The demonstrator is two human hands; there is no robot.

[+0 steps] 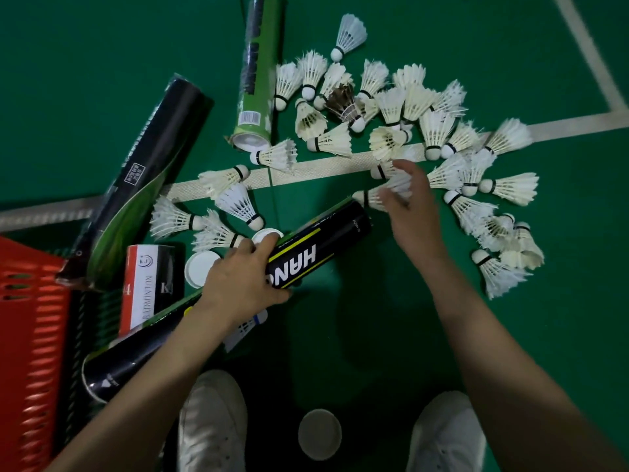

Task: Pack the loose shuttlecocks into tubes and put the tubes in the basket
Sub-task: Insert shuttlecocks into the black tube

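My left hand [240, 277] grips a black tube [323, 241] with yellow stripes and white lettering, held slanted just above the green floor, its open end pointing up-right. My right hand [410, 207] pinches a white shuttlecock [371, 197] by its feathers right at that open end, cork toward the tube. Several loose white shuttlecocks [435, 131] lie scattered across the floor beyond and to the right. A red basket [30, 321] stands at the left edge with a black tube [132, 356] leaning on it.
A green tube [257, 73] lies open-ended at top centre. A long black tube [143, 165] and a red-white-black tube [148, 284] sit by the basket. White caps [200, 267] lie near my left hand, another cap [320, 434] between my white shoes [212, 424].
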